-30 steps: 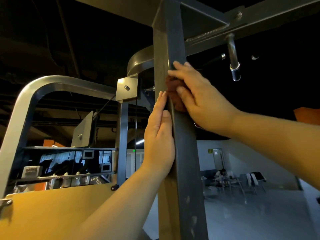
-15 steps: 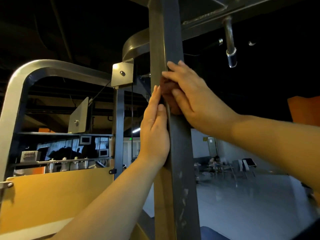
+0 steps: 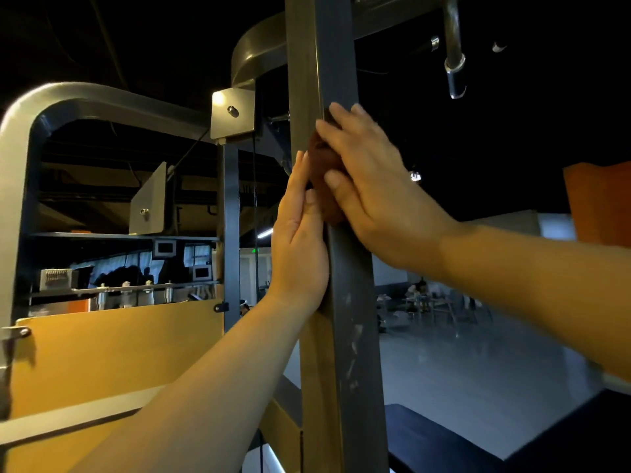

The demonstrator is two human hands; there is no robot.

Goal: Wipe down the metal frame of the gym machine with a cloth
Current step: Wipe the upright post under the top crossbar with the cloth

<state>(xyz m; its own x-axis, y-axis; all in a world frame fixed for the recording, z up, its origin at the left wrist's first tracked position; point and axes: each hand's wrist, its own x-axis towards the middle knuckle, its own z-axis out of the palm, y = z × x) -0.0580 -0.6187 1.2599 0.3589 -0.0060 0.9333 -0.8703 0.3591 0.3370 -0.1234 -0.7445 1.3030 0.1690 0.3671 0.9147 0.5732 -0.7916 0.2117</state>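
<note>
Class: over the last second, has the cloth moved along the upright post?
Yes. The brown cloth, pressed by the right hand, has slid down the upright post, closer to the pale scuff marks lower on it.

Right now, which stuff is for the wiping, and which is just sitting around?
For the job:
- cloth, pressed on the post
- post, the bit of frame being wiped

Just there:
- orange panel
- hanging handle
- chairs far back
</note>
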